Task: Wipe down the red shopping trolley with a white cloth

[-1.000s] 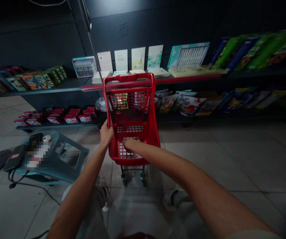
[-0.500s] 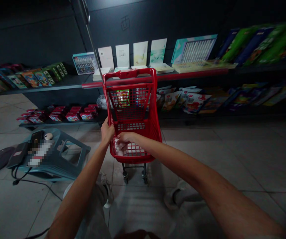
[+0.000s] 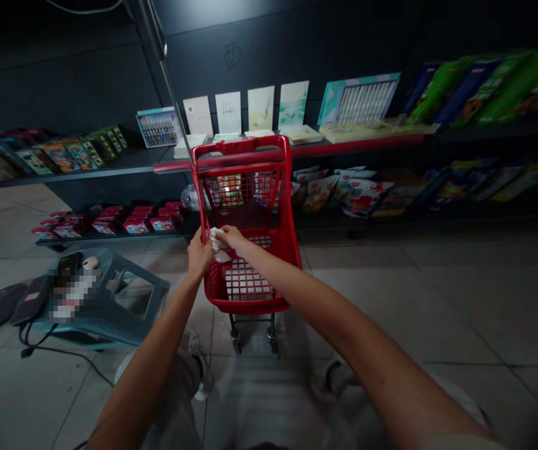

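Observation:
A small red plastic shopping cart [image 3: 250,307] with lattice sides stands upright on the floor in front of me. My left hand [image 3: 199,253] is closed around the cart's left side rim. Inside the basket, my right hand [image 3: 232,239] grips a crumpled white cloth [image 3: 220,245] against the inner face of the left side wall, close to my left hand. Part of the cloth hangs below my fingers. The fingertips of my right hand are partly hidden by the cloth.
Behind the cart runs a dark shelf with upright books [image 3: 262,107], a boxed set [image 3: 360,100] and green bags [image 3: 507,87]. Lower down sit snack bags [image 3: 365,195] and red boxes [image 3: 140,219]. A grey-blue stool [image 3: 104,312] with gadgets and a black cable stands left.
My right hand has moved the cloth up and away from me along the inside of the left wall. My left hand keeps its hold on the rim.

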Available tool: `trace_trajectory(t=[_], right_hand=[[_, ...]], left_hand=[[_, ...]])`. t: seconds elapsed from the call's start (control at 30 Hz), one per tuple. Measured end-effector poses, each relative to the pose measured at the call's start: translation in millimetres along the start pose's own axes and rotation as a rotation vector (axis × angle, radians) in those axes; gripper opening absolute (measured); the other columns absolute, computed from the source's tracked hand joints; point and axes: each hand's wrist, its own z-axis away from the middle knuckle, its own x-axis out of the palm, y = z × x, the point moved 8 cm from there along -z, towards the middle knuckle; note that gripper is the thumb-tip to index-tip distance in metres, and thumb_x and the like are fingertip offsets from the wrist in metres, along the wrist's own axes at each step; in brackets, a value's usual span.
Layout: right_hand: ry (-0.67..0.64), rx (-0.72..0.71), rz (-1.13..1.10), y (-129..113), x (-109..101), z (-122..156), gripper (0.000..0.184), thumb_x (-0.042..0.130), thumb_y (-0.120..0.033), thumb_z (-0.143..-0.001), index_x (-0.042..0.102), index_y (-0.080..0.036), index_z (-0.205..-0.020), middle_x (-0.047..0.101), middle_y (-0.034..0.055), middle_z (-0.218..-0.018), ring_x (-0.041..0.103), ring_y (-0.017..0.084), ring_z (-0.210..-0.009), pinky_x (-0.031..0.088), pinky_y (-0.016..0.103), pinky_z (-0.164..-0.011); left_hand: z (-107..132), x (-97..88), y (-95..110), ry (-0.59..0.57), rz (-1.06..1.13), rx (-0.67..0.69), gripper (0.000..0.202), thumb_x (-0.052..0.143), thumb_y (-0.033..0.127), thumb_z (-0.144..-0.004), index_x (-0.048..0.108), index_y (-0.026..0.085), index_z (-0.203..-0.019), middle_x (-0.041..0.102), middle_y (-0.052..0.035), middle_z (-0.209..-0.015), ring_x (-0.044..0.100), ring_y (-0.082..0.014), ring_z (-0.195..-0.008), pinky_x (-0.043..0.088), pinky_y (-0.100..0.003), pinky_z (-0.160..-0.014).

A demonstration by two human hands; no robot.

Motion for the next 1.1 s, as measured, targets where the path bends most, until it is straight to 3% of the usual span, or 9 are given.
trace_trajectory(t=[0.2,0.43,0.8,1.0,1.1], right_hand=[[0.212,0.0,-0.016,10.2,0.8,-15.9,0.024,0.067,-0.023,-0.089,0.07,-0.019,-0.112,0.076,0.0027,-0.11,0.069,0.016,-0.099,0.052,0.022,-0.083],[0.251,-0.099,-0.034,7.1,0.2,-21.7,0.038,0.068,-0.019,-0.085,0.069,-0.02,-0.123,0.076,0.0042,-0.119,0.07,0.016,-0.105,0.052,0.025,-0.096],[0.265,-0.123,-0.081,14.6,-2.7,-19.6,0.05,0.063,-0.006,-0.083,0.068,-0.018,-0.131,0.075,0.0062,-0.123,0.07,0.018,-0.11,0.053,0.027,-0.1],[0.312,-0.193,-0.11,-22.6,-24.9,-56.7,0.056,0.052,-0.005,-0.089,0.06,-0.016,-0.144,0.069,0.0082,-0.137,0.067,0.016,-0.119,0.05,0.025,-0.103],[0.289,-0.254,-0.014,-39.6,-22.6,-66.9,0.064,0.053,-0.003,-0.087,0.058,-0.019,-0.149,0.066,0.0082,-0.142,0.065,0.018,-0.125,0.047,0.027,-0.109]], left_hand=[[-1.4,1.9,-3.5,-0.002,0.021,0.012,0.062,0.059,0.014,-0.086,0.06,0.018,-0.148,0.071,-0.0093,-0.138,0.066,-0.0257,-0.126,0.047,-0.036,-0.113],[4.3,2.8,-0.2,-0.011,0.037,0.032,0.064,0.057,0.011,-0.084,0.06,0.019,-0.148,0.069,-0.0088,-0.141,0.066,-0.0261,-0.128,0.047,-0.037,-0.113],[9.8,7.3,2.1,-0.016,0.075,0.049,0.064,0.057,0.01,-0.085,0.059,0.018,-0.148,0.072,-0.0077,-0.137,0.068,-0.0235,-0.125,0.048,-0.035,-0.113],[15.8,8.1,6.8,-0.002,0.053,0.045,0.063,0.054,0.009,-0.086,0.059,0.018,-0.148,0.071,-0.0067,-0.139,0.066,-0.0232,-0.129,0.046,-0.034,-0.115],[17.5,9.1,8.4,-0.008,0.039,0.037,0.063,0.054,0.009,-0.086,0.06,0.02,-0.148,0.071,-0.0057,-0.139,0.066,-0.0226,-0.128,0.047,-0.033,-0.114]])
